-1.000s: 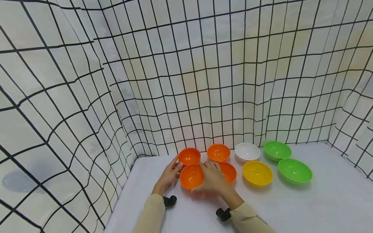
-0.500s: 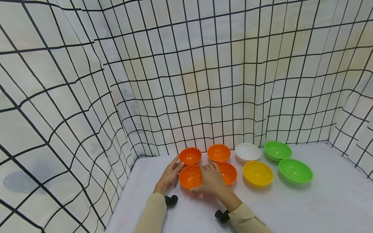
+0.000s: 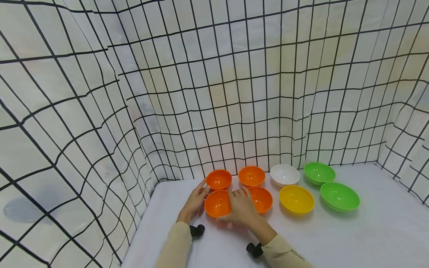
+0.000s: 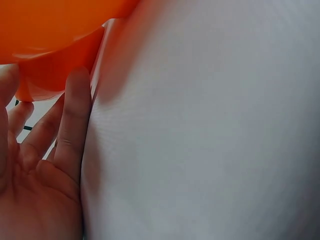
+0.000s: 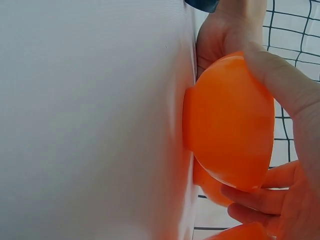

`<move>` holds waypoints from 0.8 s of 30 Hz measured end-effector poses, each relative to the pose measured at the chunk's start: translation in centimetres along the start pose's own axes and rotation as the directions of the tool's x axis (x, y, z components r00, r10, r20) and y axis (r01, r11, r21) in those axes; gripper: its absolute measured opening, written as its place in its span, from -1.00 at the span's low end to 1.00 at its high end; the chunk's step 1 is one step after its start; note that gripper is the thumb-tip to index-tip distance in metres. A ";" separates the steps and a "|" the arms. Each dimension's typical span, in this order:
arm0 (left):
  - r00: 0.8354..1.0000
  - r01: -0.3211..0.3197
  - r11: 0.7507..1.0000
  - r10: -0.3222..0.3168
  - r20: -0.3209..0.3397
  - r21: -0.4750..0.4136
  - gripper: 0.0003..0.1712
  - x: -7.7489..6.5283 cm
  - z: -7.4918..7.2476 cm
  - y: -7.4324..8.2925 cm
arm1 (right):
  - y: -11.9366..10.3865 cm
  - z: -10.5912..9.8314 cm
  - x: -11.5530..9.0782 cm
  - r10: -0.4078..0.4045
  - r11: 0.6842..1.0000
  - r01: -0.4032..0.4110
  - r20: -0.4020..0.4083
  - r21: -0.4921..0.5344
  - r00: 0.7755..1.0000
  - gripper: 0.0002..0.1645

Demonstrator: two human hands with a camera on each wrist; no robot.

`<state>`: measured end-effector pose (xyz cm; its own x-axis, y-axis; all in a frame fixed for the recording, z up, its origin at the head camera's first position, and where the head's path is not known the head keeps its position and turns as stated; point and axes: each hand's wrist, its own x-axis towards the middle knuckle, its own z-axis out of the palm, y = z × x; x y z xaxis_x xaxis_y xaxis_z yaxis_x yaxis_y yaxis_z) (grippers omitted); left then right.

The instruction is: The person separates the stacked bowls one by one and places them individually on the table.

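Observation:
In the head view, my right hand (image 3: 244,209) grips the front-left orange bowl (image 3: 214,204), thumb at its near side and fingers along its right. The right wrist view has this bowl (image 5: 232,120) upright, its foot at the white cloth, between thumb and fingers. My left hand (image 3: 193,203) lies at the left side of the back-left orange bowl (image 3: 219,179). Its fingers (image 4: 75,115) are extended along that bowl's wall in the left wrist view. Another orange bowl (image 3: 263,200) is partly hidden behind my right hand.
Behind stands another orange bowl (image 3: 251,175), then a white bowl (image 3: 285,175). A yellow bowl (image 3: 296,200) and two green bowls, one back (image 3: 319,174) and one front (image 3: 340,197), are to the right. A grid-patterned cloth wall (image 3: 234,93) rises along the table's back and left.
The front-left orange bowl has shifted slightly left and toward the near side, my right hand moving with it. The back-left bowl sits marginally further right than a second ago.

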<state>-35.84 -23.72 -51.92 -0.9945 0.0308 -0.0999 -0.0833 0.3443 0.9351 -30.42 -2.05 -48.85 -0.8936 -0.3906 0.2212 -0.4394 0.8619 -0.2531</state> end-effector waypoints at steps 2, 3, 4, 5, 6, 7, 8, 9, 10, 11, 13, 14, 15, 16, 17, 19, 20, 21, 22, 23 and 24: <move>1.000 -0.004 1.000 0.004 -0.003 0.009 -0.27 0.0 0.1 0.0 | 0.0 0.0 0.0 0.001 1.000 -0.001 0.000 -0.003 1.000 0.27; 1.000 -0.004 1.000 0.004 -0.007 0.008 -0.27 -0.1 0.1 0.1 | 0.0 0.0 0.0 0.002 1.000 -0.002 0.001 -0.006 1.000 0.27; 1.000 -0.004 1.000 0.004 -0.007 0.011 -0.27 -0.5 0.1 0.6 | -0.1 0.0 0.0 0.004 1.000 -0.004 0.002 -0.008 1.000 0.27; 1.000 -0.005 1.000 0.005 -0.010 0.015 -0.27 -0.5 0.2 0.6 | -0.1 0.0 0.0 0.007 1.000 -0.007 0.002 -0.009 1.000 0.27; 1.000 -0.009 1.000 0.009 -0.011 0.017 -0.27 -0.5 0.2 0.6 | -0.1 0.0 0.0 0.007 1.000 -0.007 0.001 -0.012 1.000 0.27; 1.000 -0.013 1.000 0.013 -0.013 0.015 -0.27 -0.6 0.2 0.7 | -0.1 0.0 0.0 0.009 1.000 -0.009 0.001 -0.014 1.000 0.28; 1.000 -0.015 1.000 0.015 -0.014 0.013 -0.27 -0.6 0.2 0.7 | -0.1 0.0 0.0 0.011 1.000 -0.011 0.002 -0.015 1.000 0.28; 1.000 -0.014 1.000 0.015 -0.017 0.009 -0.27 -0.6 0.3 0.7 | -0.2 0.0 0.0 0.012 1.000 -0.012 0.003 -0.016 1.000 0.28; 1.000 -0.015 1.000 0.015 -0.019 0.008 -0.27 -0.6 0.3 0.7 | -0.2 0.0 0.0 0.013 1.000 -0.013 0.005 -0.017 1.000 0.28; 1.000 -0.017 1.000 0.017 -0.024 0.006 -0.27 -0.3 0.4 0.3 | -0.2 0.0 0.0 0.013 1.000 -0.013 0.005 -0.018 1.000 0.29; 1.000 -0.018 1.000 0.018 -0.024 0.002 -0.27 -0.4 0.4 0.4 | -0.2 0.0 0.0 0.017 1.000 -0.016 0.011 -0.023 1.000 0.30; 1.000 -0.018 1.000 0.018 -0.025 0.005 -0.27 -0.4 0.4 0.4 | -0.2 0.0 0.0 0.019 1.000 -0.019 0.012 -0.023 1.000 0.31; 1.000 -0.016 1.000 0.016 -0.027 0.007 -0.27 -0.4 0.4 0.5 | -0.2 0.0 0.0 0.021 0.999 -0.021 0.012 -0.025 1.000 0.31; 0.999 -0.015 1.000 0.015 -0.028 0.008 -0.28 -0.4 0.4 0.5 | -0.2 0.0 0.0 0.023 0.999 -0.023 0.010 -0.025 1.000 0.32; 0.999 -0.013 1.000 0.014 -0.029 0.011 -0.28 -0.4 0.4 0.5 | -0.3 0.0 0.0 0.026 0.999 -0.025 0.010 -0.025 1.000 0.32; 0.999 -0.018 1.000 0.018 -0.031 0.016 -0.27 -0.3 0.4 0.4 | -0.3 0.0 -0.1 0.029 0.999 -0.029 0.007 -0.025 1.000 0.33; 0.999 -0.019 1.000 0.020 -0.032 0.018 -0.27 -0.3 0.4 0.4 | -0.3 0.0 -0.1 0.027 0.999 -0.027 0.005 -0.024 1.000 0.33; 0.999 -0.020 1.000 0.021 -0.034 0.017 -0.27 -0.2 0.4 0.3 | -0.3 0.0 -0.1 0.025 0.999 -0.025 0.002 -0.024 1.000 0.34; 0.999 -0.021 1.000 0.021 -0.035 0.016 -0.27 -0.2 0.4 0.2 | -0.3 0.0 -0.1 0.023 1.000 -0.023 0.001 -0.021 1.000 0.35; 0.999 -0.021 1.000 0.022 -0.036 0.018 -0.26 -0.2 0.3 0.2 | -0.2 0.0 -0.1 0.019 1.000 -0.019 0.000 -0.014 1.000 0.36; 0.999 -0.020 1.000 0.020 -0.038 0.018 -0.27 -0.2 0.3 0.2 | -0.2 -0.1 -0.1 0.015 1.000 -0.015 -0.002 -0.003 1.000 0.37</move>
<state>-35.66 -23.37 -51.83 -0.9977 0.0023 -0.0678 -0.0624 0.3607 0.9306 -30.22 -2.13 -48.74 -0.9000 -0.3770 0.2189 -0.4255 0.8688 -0.2533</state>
